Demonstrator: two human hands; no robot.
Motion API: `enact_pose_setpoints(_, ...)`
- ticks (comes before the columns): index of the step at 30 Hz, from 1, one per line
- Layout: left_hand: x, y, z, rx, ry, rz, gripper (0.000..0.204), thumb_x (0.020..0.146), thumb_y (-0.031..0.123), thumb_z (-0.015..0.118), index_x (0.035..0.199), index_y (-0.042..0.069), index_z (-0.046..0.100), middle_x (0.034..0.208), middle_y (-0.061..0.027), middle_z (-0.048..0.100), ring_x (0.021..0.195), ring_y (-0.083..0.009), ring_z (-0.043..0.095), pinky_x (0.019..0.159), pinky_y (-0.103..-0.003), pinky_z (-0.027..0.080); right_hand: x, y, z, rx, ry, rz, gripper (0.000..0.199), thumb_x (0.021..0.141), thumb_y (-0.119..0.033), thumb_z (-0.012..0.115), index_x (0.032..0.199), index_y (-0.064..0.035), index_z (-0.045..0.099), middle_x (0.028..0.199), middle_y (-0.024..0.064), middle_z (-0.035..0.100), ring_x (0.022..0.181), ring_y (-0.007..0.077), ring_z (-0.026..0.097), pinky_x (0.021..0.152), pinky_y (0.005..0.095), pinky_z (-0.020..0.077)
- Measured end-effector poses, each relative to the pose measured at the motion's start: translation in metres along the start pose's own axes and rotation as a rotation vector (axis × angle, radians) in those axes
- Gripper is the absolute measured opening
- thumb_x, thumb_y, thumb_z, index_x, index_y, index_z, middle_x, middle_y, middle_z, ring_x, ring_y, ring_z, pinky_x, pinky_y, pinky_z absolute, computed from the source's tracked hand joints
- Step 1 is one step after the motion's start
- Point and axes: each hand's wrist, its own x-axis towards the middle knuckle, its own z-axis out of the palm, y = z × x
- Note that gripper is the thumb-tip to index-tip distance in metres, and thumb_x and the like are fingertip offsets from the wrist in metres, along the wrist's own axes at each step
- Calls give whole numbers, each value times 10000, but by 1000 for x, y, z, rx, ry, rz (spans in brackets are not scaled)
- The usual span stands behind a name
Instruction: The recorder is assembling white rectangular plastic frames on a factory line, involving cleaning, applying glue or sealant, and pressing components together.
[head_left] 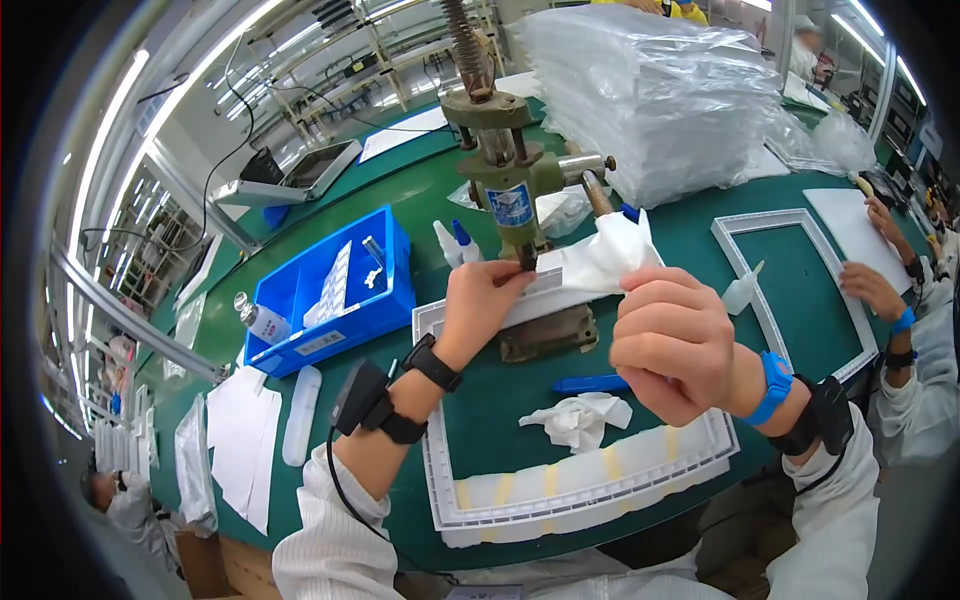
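A white rectangular plastic frame (436,470) lies on the green bench, its far bar on the metal base (548,335) of a green hand press (510,190). My left hand (482,308) is closed on that far bar, fingertips right beside the press ram; whatever small part may be between them is hidden. My right hand (672,345) is curled closed at the near edge of a white cloth (612,252), which hangs by the press lever (596,192). Across the frame's near bar runs white padding (600,485) with yellow tape strips. Inside the frame lie a crumpled wipe (580,420) and a blue pen-like tool (590,384).
A blue divided bin (398,270) with a bottle and small metal parts stands to the left. Dropper bottles (455,245) are behind my left hand. Bagged white sheets (650,100) pile up at the back. To the right are another white frame (790,290) and a co-worker's hands (872,292).
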Motion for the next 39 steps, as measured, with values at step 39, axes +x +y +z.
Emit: enact_pose_setpoints(39,-2,-2,0,-30,-8,25,257,797,180,756,917,-46,732,734,-153,713,585,-114,608,580,-260,483,-29,15,25,78,-149,24,87,576,-26,572,616,-71,509,591,45,408,572,239,453,828,379,488)
